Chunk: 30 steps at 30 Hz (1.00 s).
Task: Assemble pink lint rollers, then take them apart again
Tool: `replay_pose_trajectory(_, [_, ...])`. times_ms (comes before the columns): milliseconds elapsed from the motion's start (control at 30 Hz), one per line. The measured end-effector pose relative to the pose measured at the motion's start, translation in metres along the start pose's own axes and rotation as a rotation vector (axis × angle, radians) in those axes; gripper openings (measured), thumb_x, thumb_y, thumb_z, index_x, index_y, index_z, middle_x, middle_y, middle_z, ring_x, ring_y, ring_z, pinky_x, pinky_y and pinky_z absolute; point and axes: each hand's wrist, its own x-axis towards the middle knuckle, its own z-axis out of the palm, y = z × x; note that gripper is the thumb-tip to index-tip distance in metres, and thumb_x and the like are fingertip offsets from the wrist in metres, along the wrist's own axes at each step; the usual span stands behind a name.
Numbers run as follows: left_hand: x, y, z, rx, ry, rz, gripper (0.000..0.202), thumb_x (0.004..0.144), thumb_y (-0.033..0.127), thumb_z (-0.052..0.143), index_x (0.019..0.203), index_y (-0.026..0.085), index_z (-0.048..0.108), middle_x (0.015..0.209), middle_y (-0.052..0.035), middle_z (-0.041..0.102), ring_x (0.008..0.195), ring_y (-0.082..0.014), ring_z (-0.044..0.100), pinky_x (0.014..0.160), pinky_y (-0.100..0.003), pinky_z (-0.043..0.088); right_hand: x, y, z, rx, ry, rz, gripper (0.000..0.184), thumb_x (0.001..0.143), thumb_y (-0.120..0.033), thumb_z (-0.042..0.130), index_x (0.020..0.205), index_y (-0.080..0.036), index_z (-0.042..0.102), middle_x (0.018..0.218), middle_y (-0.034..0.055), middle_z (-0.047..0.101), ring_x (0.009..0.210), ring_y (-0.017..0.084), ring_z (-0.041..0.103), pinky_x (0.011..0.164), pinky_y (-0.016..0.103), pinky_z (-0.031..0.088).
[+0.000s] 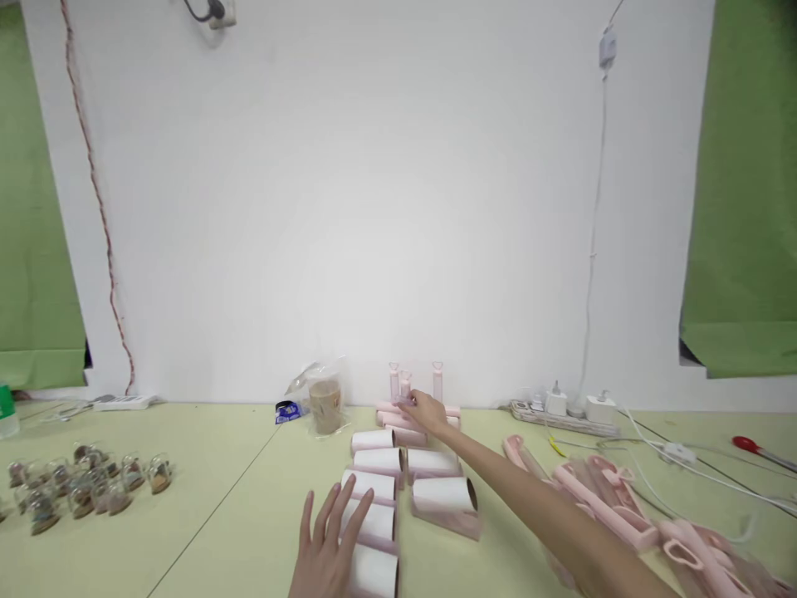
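My left hand (329,536) rests with fingers spread over the left column of white rolls (372,485), which have brown cardboard cores and pale pink see-through covers. They look like lint rollers. My right hand (425,411) reaches to the back by the wall, its thumb and fingers pinched on a small pink see-through piece (403,401). Close beside it stand slim pink tubes with loop tops, one on the left (394,382) and another on the right (437,382). Pink rolls (404,435) lie below that hand, partly hidden. A shorter right column holds another white roll (443,495).
Pink handled lint-roller parts (607,507) lie at the right under and beyond my forearm. Behind them are a power strip (564,418), cables and red-handled scissors (747,444). A bagged tape roll (325,407) is back left; several small glass domes (80,494) stand far left.
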Motion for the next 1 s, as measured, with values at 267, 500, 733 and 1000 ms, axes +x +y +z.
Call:
replay_pose_trajectory(267, [0.032, 0.081, -0.006, -0.709, 0.056, -0.186, 0.061, 0.079, 0.042, 0.042, 0.128, 0.019, 0.015, 0.135, -0.0119, 0.023, 0.126, -0.0225, 0.022, 0.101, -0.038, 0.025, -0.088, 0.029, -0.090, 0.181, 0.160, -0.124, 0.025, 0.082, -0.038, 0.040, 0.094, -0.019, 0.048, 0.085, 0.0028, 0.061, 0.075, 0.017, 0.056, 0.061, 0.023, 0.038])
replay_pose_trajectory(500, [0.030, 0.128, 0.026, -1.134, -0.690, -0.135, 0.074, 0.065, 0.034, 0.063, 0.124, 0.019, 0.021, 0.120, -0.0093, 0.043, 0.109, -0.0226, 0.045, 0.093, -0.032, 0.034, -0.207, 0.068, -0.096, 0.193, 0.011, -0.118, 0.008, 0.074, -0.026, 0.049, 0.072, -0.019, 0.049, 0.063, -0.0019, 0.056, 0.057, 0.013, 0.050, 0.049, 0.020, 0.031])
replay_pose_trajectory(733, [0.029, 0.137, 0.049, -1.214, -0.626, -0.079, 0.047, 0.066, 0.023, 0.063, 0.106, 0.018, 0.040, 0.105, -0.0046, 0.053, 0.100, -0.0211, 0.049, 0.089, -0.030, 0.036, -0.216, 0.088, -0.084, 0.084, 0.119, -0.218, 0.014, 0.072, -0.026, 0.049, 0.061, -0.018, 0.049, 0.057, 0.0003, 0.055, 0.055, 0.015, 0.049, 0.051, 0.024, 0.033])
replay_pose_trajectory(1000, [0.021, 0.136, 0.058, -1.022, -0.440, -0.184, 0.088, 0.055, 0.027, 0.067, 0.128, 0.018, 0.020, 0.132, -0.0116, 0.033, 0.120, -0.0261, 0.032, 0.099, -0.035, 0.027, -0.222, 0.095, -0.124, 0.437, 0.554, -0.063, 0.017, 0.078, -0.036, 0.049, 0.080, -0.021, 0.057, 0.079, 0.0055, 0.063, 0.077, 0.023, 0.060, 0.062, 0.030, 0.048])
